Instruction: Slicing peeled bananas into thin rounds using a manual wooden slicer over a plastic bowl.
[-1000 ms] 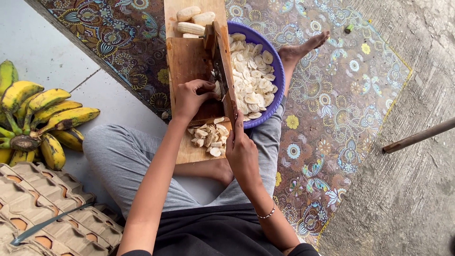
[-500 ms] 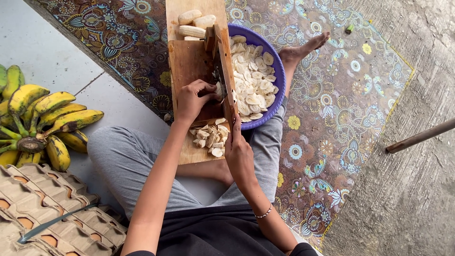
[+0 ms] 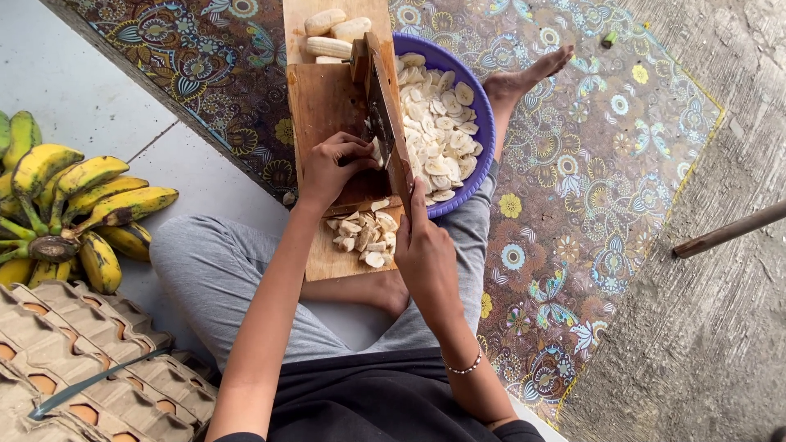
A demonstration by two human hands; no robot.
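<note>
While the left hand [image 3: 332,168] is pinching a peeled banana piece against the wooden slicer board [image 3: 327,106], the right hand [image 3: 426,245] is gripping its hinged blade handle [image 3: 399,168] closed, a purple bowl [image 3: 483,115] of pale round slices sitting at two o'clock.

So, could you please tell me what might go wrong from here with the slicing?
1. The left hand holds its piece right against the blade, so its fingers could get nicked.
2. Slices are piled near the board edge and could slide off.
3. The heaped purple bowl may spill slices.

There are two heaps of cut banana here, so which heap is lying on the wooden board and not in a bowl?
The small heap of banana pieces on the near end of the wooden board, between both hands. The bigger heap fills the blue bowl.
</note>
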